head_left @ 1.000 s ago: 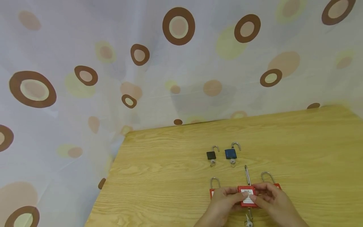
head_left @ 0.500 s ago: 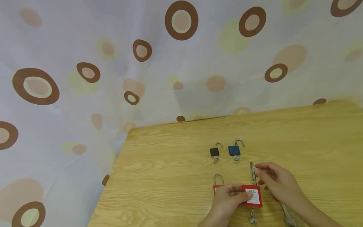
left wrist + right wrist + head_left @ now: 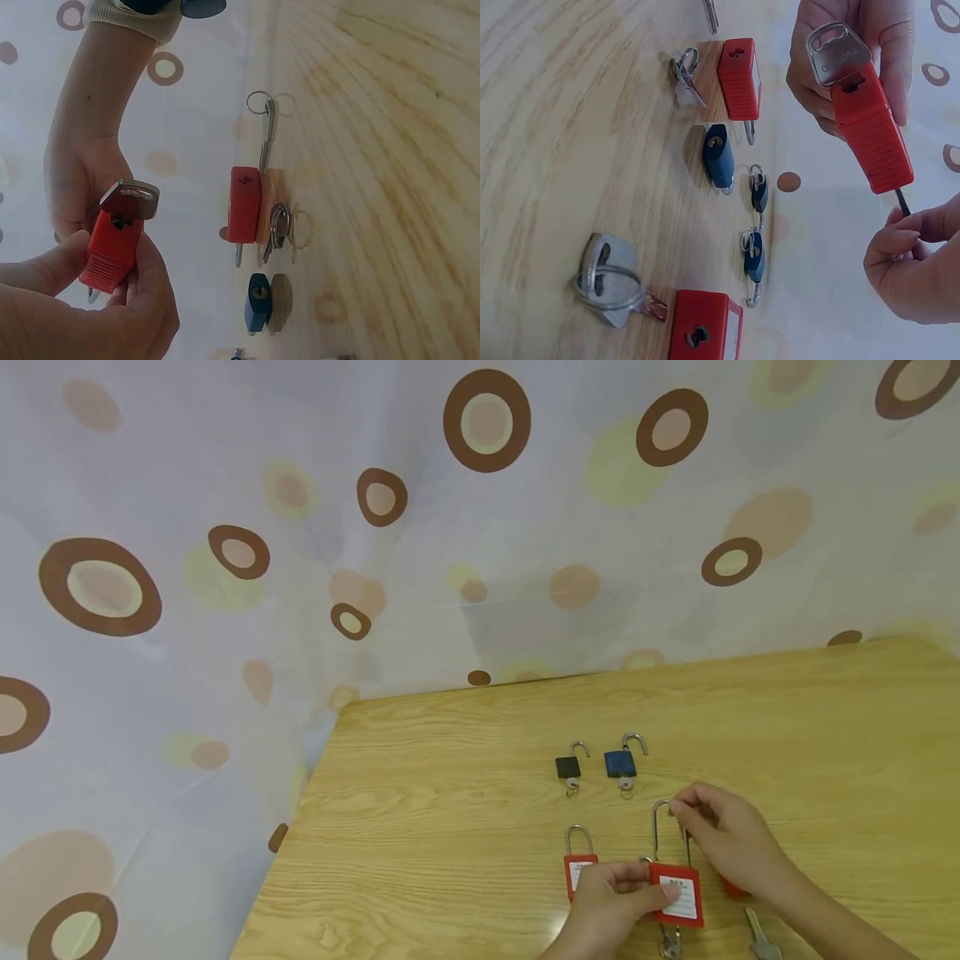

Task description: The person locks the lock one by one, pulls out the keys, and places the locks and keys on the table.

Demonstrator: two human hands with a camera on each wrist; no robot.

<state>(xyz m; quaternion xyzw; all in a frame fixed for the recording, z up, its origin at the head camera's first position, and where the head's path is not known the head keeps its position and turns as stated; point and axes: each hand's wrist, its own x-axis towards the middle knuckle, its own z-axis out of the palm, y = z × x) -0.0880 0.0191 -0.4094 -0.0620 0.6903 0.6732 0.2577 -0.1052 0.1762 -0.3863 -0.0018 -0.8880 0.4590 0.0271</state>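
My left hand (image 3: 611,902) holds a red padlock (image 3: 684,900) with a white label, its thumb across the front. Above the body the padlock's shackle (image 3: 656,827) stands raised, and my right hand (image 3: 731,843) pinches it near the top. In the right wrist view, a metal key (image 3: 838,54) sits in the bottom of this padlock, and my right fingers (image 3: 896,244) grip the thin shackle at the other end. The left wrist view has the padlock's ridged red side (image 3: 109,262) between my left thumb and fingers.
On the wooden table (image 3: 435,793) lie a black padlock (image 3: 567,767) and a blue padlock (image 3: 620,764), shackles swung open. A red padlock (image 3: 580,867) lies left; another (image 3: 733,887) is mostly hidden by my right hand. One more blue padlock (image 3: 718,156) and loose keys (image 3: 615,281) lie nearby.
My right hand has left the padlock's body and moved up to its shackle. The shackle, seen nearly edge-on before, now shows as a wide loop. My left hand keeps its hold.
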